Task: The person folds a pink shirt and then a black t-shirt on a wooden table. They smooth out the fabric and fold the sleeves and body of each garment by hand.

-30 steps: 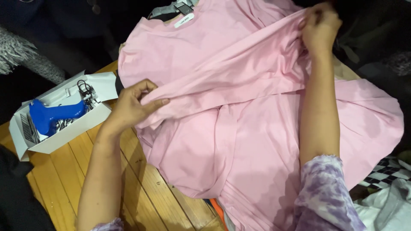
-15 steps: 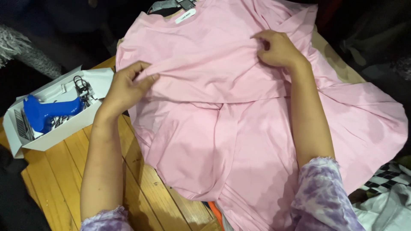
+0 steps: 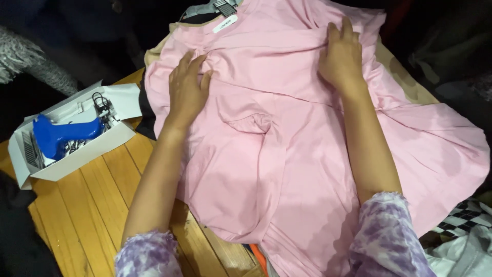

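Pink shirt (image 3: 287, 154) is laid out on the wooden table (image 3: 87, 205), spread front-down or front-up I honestly can't tell, with the white neck label (image 3: 225, 23) up at the far end by a hanger (image 3: 218, 6). Both hands are flat on it with nothing pinched: left hand (image 3: 187, 90) has its fingers spread and pressed on the upper left part near the shoulder, right hand (image 3: 341, 56) is palm-down on the upper right with fingers close together. Looks to me like a fold is partly in: there's a horizontal crease band running across the chest between the hands, and a bit of fabric bunched up in the middle just below it. The lower half is a different story, hem and right side flaring wide and wrinkly, hanging past the table edge. So I'd call it early-to-middle: top smoothed and maybe one fold made, bottom and sides not tidied. Off to the left, apart from the shirt, sits a white box (image 3: 66, 138) with a blue tagging gun (image 3: 64, 136) in it, untouched. Other clothes peek out underneath.
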